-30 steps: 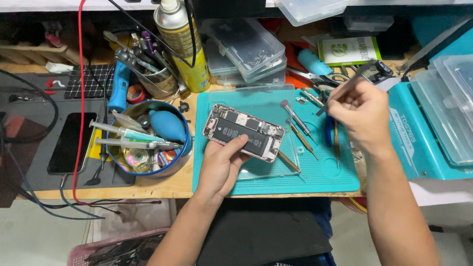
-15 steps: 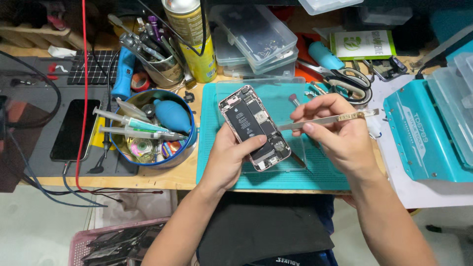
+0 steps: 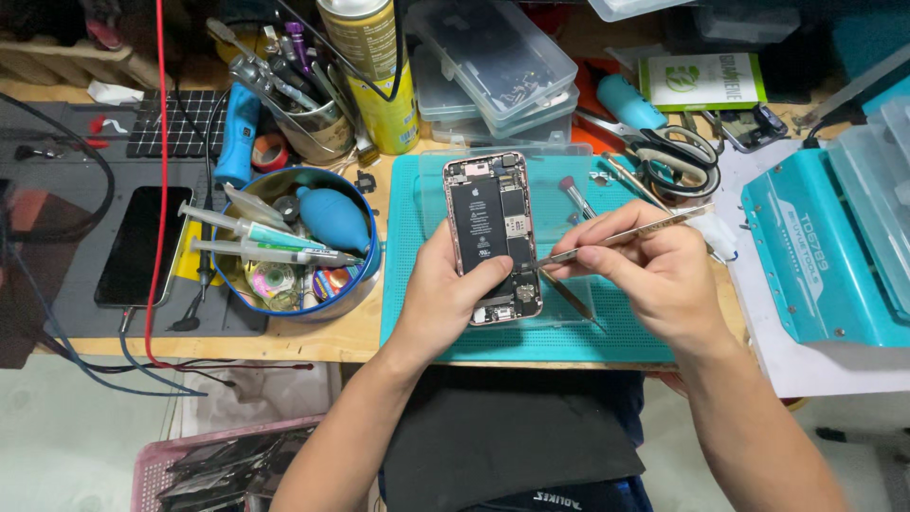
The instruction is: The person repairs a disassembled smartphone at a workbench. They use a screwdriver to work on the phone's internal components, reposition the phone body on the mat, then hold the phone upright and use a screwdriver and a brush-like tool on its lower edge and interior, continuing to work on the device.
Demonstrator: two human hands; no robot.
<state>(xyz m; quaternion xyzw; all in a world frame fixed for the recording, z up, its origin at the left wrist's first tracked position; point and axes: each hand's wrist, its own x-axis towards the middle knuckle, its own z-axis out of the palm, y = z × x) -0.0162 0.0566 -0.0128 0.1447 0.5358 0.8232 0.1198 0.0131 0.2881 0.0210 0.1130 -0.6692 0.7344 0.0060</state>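
Far left of the teal work mat (image 3: 455,341) lies a dark phone (image 3: 142,245) face up; nearer it stands a round blue tin (image 3: 365,275) holding syringes and a blue blower bulb. On the mat, my left hand (image 3: 445,299) grips the opened phone (image 3: 491,237), thumb across its lower part, its battery and boards showing. My right hand (image 3: 654,275) pinches metal tweezers (image 3: 616,237) between thumb and fingers, the tip touching the phone's right edge. Scissors (image 3: 678,156) rest past the mat's upper right, and a teal machine (image 3: 820,256) sits further right.
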